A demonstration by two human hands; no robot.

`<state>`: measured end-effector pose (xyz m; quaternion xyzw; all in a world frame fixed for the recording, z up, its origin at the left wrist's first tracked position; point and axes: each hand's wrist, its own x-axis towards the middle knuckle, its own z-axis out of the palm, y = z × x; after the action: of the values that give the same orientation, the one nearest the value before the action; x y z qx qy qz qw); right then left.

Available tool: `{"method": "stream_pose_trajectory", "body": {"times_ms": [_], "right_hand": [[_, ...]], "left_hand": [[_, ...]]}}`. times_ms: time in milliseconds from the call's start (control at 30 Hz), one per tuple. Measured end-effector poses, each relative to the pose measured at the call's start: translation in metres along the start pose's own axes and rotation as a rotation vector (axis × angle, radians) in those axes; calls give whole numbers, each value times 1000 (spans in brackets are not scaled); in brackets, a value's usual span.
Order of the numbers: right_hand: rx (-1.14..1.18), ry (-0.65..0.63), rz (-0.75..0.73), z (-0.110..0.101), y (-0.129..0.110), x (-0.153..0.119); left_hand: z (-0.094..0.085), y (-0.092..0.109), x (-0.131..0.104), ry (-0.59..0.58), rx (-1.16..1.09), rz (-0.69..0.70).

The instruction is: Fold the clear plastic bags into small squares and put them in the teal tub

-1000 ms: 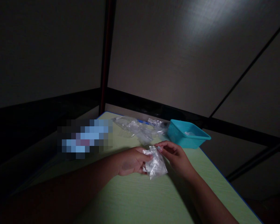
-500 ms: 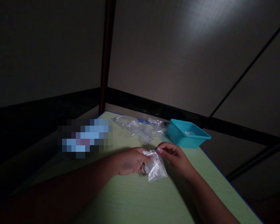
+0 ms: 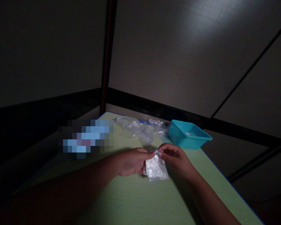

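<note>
Packet [image 3: 157,170]: crinkled clear plastic, squarish, held over the worktop [image 3: 140,200]; contents unclear.
Left hand [image 3: 133,161]: grip pinched on the packet, some fingers hidden behind it.
Right hand [image 3: 174,155]: grip closed at the packet's top edge.
Teal tub [image 3: 184,142]: plastic, contents partly hidden.

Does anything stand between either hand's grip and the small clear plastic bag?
Nothing visible does: the left hand and right hand already meet at the upper edge of the small clear plastic bag. The loose plastic bags and turquoise bin sit beyond the hands, out of the way.
</note>
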<state>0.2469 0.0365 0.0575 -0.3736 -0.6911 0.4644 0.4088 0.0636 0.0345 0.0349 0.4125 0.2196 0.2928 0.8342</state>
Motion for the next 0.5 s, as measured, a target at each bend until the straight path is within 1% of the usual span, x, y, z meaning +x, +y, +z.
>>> {"method": "stream_pose_trajectory", "body": {"times_ms": [133,300,500], "right_hand": [[11,-12,8,0,0,0],[-1,-19,5,-1,2,0],[-11,-45,7,-2,4,0]], "left_hand": [[-6,-1,5,-60,-38,-57],[-9,-2,6,-15,-7,-70],[-5,-1,3,16,-3,-48]]}}
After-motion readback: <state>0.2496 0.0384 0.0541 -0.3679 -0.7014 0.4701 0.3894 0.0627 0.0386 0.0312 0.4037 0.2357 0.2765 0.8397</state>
